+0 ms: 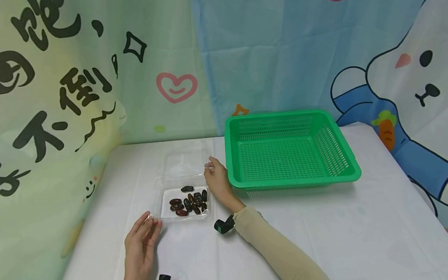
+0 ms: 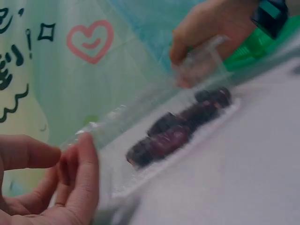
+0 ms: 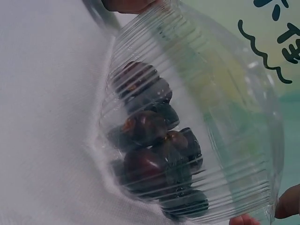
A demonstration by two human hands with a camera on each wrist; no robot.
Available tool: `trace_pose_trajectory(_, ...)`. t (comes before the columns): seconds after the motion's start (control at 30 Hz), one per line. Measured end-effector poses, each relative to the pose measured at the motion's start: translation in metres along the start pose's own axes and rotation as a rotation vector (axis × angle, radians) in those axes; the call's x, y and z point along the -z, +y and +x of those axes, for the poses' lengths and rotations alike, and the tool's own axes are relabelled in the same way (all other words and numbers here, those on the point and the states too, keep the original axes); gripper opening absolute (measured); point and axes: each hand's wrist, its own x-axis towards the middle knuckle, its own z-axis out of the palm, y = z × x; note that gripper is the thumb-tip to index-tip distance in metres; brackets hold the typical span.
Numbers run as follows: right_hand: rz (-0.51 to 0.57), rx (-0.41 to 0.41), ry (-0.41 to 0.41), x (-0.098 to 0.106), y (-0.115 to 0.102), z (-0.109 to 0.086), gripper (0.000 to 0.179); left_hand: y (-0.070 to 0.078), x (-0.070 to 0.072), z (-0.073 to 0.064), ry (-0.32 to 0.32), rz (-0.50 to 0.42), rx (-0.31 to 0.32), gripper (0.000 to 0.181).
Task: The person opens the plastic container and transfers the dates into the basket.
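Note:
A clear plastic box [image 1: 159, 198] stands on the table with its hinged lid [image 1: 184, 160] folded back. Several dark brown, glossy dates [image 1: 188, 205] lie inside, mostly toward the front and right. My left hand [image 1: 139, 245] pinches the box's front left corner between thumb and fingers. At the back right, near the hinge, my right hand [image 1: 219, 183] holds the edge between thumb and finger. In the right wrist view the dates [image 3: 145, 129] show through the ribbed wall, and only the right hand's fingertips [image 3: 288, 204] appear at the lower right.
A green perforated plastic basket [image 1: 293, 181] stands close to the right hand, at the back of the table. White cloth [image 1: 293, 239] covers the table. A printed curtain [image 1: 265, 67] hangs behind it and along the left side.

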Motion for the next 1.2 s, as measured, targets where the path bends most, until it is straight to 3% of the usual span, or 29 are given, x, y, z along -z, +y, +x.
trace_pose_trajectory(0.17, -0.005, -0.037, -0.001, 0.000, 0.000, -0.001, 0.046, 0.005, 0.002, 0.001, -0.031, 0.052, 0.038, 0.020)
trace_pose_trajectory(0.3, -0.024, -0.059, -0.010, 0.001, 0.001, -0.002, 0.045, 0.006, 0.002, 0.002, -0.058, 0.063, 0.023, 0.019)
trace_pose_trajectory(0.63, -0.061, -0.045, -0.015, 0.001, 0.006, -0.002, 0.043, 0.004, -0.001, 0.009, -0.026, 0.097, 0.002, 0.016)
trace_pose_trajectory(0.8, -0.091, -0.026, -0.011, 0.002, 0.008, -0.003, 0.039, 0.001, 0.003, 0.013, -0.034, 0.099, 0.000, 0.021)
trace_pose_trajectory(1.13, -0.068, 0.049, -0.043, 0.008, 0.011, -0.015, 0.034, -0.009, 0.008, 0.020, -0.068, 0.097, -0.088, 0.019)
trace_pose_trajectory(1.2, -0.099, 0.106, -0.047, 0.011, 0.012, -0.018, 0.032, -0.010, 0.008, 0.021, -0.070, 0.100, -0.105, 0.020)
